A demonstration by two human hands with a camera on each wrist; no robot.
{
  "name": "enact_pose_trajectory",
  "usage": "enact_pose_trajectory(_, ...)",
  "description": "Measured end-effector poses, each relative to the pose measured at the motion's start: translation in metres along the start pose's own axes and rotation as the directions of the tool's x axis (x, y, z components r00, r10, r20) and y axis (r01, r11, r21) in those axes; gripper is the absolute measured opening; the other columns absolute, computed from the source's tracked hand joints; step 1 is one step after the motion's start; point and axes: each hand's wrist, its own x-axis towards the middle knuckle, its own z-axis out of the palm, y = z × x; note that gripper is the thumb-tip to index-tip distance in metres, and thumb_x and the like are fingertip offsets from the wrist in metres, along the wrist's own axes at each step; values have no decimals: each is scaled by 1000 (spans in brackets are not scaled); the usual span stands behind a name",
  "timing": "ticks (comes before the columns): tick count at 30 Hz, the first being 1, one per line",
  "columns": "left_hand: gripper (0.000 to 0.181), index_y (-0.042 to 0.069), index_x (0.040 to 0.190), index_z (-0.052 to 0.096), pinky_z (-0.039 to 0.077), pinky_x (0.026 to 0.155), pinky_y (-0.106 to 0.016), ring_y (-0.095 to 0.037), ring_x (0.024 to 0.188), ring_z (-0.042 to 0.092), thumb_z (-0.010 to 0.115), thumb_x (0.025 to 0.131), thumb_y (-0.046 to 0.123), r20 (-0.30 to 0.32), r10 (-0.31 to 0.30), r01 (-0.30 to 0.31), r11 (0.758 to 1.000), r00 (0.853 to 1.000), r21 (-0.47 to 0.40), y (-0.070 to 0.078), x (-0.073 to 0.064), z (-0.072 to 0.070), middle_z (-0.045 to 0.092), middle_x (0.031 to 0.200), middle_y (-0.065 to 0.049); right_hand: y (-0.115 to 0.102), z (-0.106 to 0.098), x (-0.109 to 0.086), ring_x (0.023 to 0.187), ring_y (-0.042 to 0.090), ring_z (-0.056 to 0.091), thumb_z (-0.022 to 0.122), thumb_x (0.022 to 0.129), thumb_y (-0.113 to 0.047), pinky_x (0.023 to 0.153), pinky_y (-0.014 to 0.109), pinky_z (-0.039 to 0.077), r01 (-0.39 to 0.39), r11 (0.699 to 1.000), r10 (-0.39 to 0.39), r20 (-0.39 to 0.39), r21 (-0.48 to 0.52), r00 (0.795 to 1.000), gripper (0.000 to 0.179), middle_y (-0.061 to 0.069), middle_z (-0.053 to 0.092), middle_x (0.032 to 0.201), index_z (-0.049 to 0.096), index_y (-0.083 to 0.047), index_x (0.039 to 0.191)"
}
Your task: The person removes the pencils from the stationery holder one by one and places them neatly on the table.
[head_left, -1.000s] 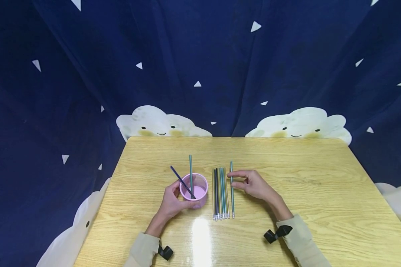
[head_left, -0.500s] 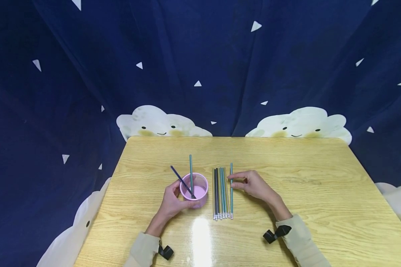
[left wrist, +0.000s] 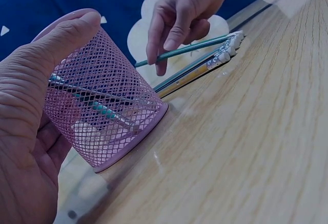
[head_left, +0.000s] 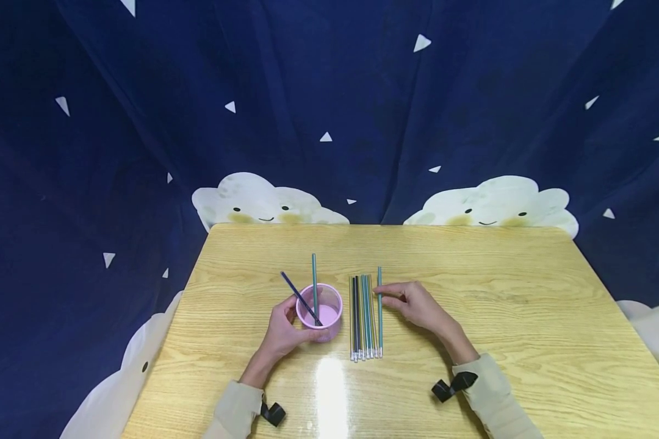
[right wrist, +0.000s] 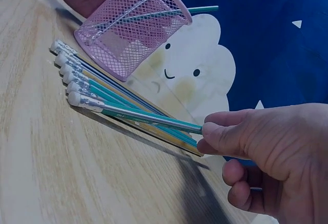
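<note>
My left hand [head_left: 282, 334] grips a pink mesh pencil cup [head_left: 334, 330], thumb near the rim and fingers round the far side. Inside lean a dark blue pencil [head_left: 293, 287] and a green pencil [head_left: 314, 268]. Between thumb and forefinger, my right hand [head_left: 420, 308] pinches another green pencil [right wrist: 148, 118] near its far end. In the right wrist view that pencil slants up from its white eraser, which sits low by the table. Just left of it lies a row of several pencils [head_left: 362, 323], dark, green and gold, erasers toward me.
The light wooden table [head_left: 500, 286] extends to both sides of the hands. Behind it hangs a dark blue curtain [head_left: 329, 79] with white triangles and smiling clouds. Each sleeved wrist wears a black strap, the right strap [head_left: 454, 385] and the left strap [head_left: 272, 414].
The pinched green pencil has shifted slightly left, closer to the row, and stands straighter alongside it. My left hand and the cup have stayed in place.
</note>
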Motion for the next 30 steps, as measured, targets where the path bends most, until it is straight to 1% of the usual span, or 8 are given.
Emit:
enact_pose_trajectory(2,84,-12,141,54,45,115,-45,-57,128,53,93,67,-7,1,2,-2,1000,1000,-2,0,0,0,56,140,-38,1,1,0,117,22,70,72,98,-13,100,39,59,-5,1000,5,-1,-19,1000,29,8,74,128,75,-11,127)
enact_pose_trajectory(4,84,-12,141,54,45,115,-44,-58,128,52,93,66,-7,-2,2,-2,1000,1000,-2,0,1,0,56,140,-38,1,2,0,123,26,67,73,98,-12,104,44,56,-10,999,10,-1,-31,1000,29,7,74,128,76,-12,126)
enact_pose_trajectory(9,85,-8,141,57,46,116,-37,-55,128,55,93,65,-7,-24,-15,15,1000,1000,0,1,0,0,60,139,-33,2,2,0,122,25,68,73,97,-11,103,44,57,-14,999,14,4,-37,1000,28,5,75,127,76,-13,125)
enact_pose_trajectory(13,84,-8,140,58,46,115,-34,-54,128,56,94,64,-7,-31,-18,18,1000,999,4,1,1,1,61,138,-32,1,3,0,123,27,68,75,96,-10,105,45,55,-8,999,8,-4,-49,1000,29,6,75,127,76,-12,125)
enact_pose_trajectory(19,85,-7,142,57,46,115,-39,-56,128,55,94,65,-7,-16,-8,8,1000,1000,2,1,1,1,59,139,-34,0,5,-1,124,29,67,77,95,-10,107,47,54,-12,998,11,-23,-62,1000,31,9,74,127,76,-9,126)
enact_pose_trajectory(28,85,-10,141,55,46,115,-44,-56,127,55,93,65,-8,-12,-11,11,1000,1000,5,1,0,1,59,139,-35,-2,3,-1,128,27,64,74,98,-13,108,46,53,-25,999,24,-24,-42,999,33,8,72,132,73,-8,131)
enact_pose_trajectory(29,85,-11,141,55,46,115,-44,-56,127,55,93,66,-7,-8,-6,6,1000,1000,7,1,0,1,58,139,-36,-3,3,-1,128,25,64,73,98,-13,108,45,53,-22,999,21,-31,-38,999,34,8,72,132,72,-8,131)
enact_pose_trajectory(30,85,-11,141,55,46,115,-45,-56,126,55,93,66,-8,-8,-5,5,1000,1000,5,1,0,1,58,139,-36,-5,3,0,121,24,68,73,98,-13,105,43,56,-17,999,16,-39,-29,999,34,8,71,133,72,-8,132)
